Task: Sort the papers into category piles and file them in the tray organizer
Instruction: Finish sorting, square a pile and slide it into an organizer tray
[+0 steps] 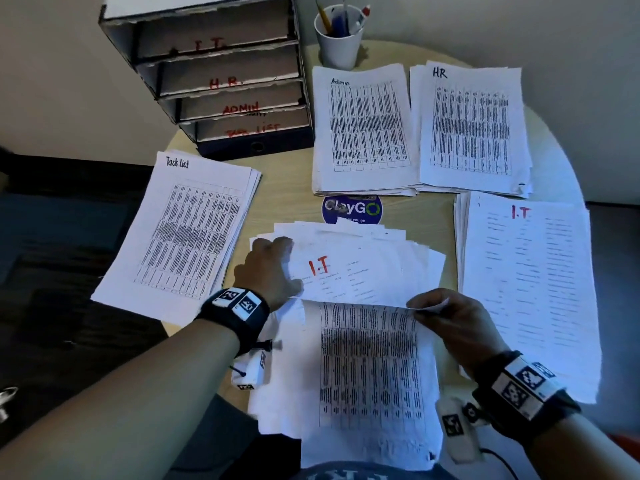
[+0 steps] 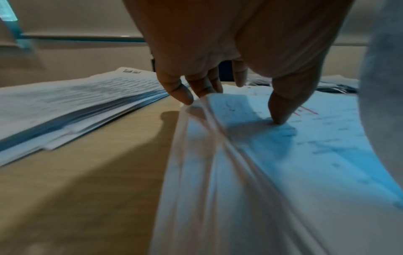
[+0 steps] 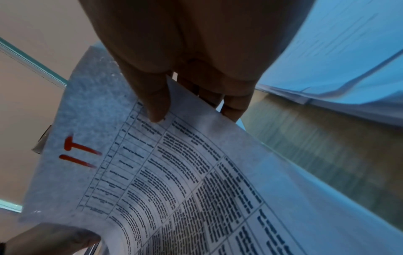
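Four sorted piles lie on the round table [image 1: 429, 209] around the blue ClayGo sticker [image 1: 352, 210]. Task List pile [image 1: 183, 233] lies left of the sticker, Admin pile [image 1: 363, 129] directly behind it, HR pile [image 1: 471, 126] behind and to its right, I.T pile [image 1: 526, 289] to its right. Tray organizer [image 1: 221, 74] stands behind and left of the sticker, four trays lettered in red: I.T., H.R., ADMIN, and a lowest label partly hidden. White cup [image 1: 338, 38] holding pens stands behind the Admin pile.

Unsorted stack [image 1: 360, 268] sits just in front of the sticker, loosely fanned, top visible sheet marked I.T in red. Left hand [image 1: 270, 268] bears on the stack's left edge: thumb tip [image 2: 281, 113] pressed onto the top sheet, fingertips [image 2: 181, 94] curled over the edge of several sheets.

Right hand [image 1: 450, 320] pinches the top right corner of a printed table sheet [image 1: 370, 368], thumb [image 3: 152, 96] on the printed face, other fingers behind. Sheet is raised off the stack, curved, red I.T mark visible in the right wrist view.
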`<state>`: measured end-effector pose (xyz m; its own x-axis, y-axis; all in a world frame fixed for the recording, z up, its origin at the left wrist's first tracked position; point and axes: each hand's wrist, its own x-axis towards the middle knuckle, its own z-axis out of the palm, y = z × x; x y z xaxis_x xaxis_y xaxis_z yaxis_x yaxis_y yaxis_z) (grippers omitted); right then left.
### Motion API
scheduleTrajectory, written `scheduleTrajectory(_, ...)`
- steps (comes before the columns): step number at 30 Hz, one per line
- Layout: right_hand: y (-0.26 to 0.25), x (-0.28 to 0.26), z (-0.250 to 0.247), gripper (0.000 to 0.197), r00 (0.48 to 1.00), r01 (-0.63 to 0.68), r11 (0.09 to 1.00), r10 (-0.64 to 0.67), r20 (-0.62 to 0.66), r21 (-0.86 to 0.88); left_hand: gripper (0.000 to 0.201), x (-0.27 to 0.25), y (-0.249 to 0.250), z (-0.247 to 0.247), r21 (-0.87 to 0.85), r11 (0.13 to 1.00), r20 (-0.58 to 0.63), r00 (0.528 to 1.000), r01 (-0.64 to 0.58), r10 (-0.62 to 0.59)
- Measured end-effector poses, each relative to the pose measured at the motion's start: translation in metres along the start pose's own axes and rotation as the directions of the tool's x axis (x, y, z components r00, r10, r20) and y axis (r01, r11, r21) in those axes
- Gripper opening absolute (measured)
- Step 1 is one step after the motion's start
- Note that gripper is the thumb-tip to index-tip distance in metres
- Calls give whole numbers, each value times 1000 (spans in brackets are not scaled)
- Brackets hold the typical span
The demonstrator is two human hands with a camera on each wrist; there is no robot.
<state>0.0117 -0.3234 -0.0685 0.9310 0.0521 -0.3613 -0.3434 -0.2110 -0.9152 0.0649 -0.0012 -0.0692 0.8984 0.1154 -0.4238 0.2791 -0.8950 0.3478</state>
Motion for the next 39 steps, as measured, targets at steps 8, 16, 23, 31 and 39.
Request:
scheduleTrajectory(8,-5,4,-4,29,998,2,999,1,62,-44,7,-16,-10,-18,-359,933,-13,1000,-26,23)
scheduleTrajectory(16,-14,30,5,40,994,88,969,-100,-44,-230,12,-4,-6,-30,-257,921,-81,956,-292,280)
scheduleTrajectory(23,-49,48,8,17,970,-1,853,-127,-209,-522,47,11,-11,-33,-77,876,-42,880,-475,473)
scheduleTrajectory(31,-28,36,7,15,976,0,842,-118,-183,-540,8,13,-15,-21,-534,826,0,976,-183,217)
scheduleTrajectory(39,-28,35,18,28,950,153,819,-277,-147,-553,12,20,-10,-19,-372,894,-76,968,-250,239)
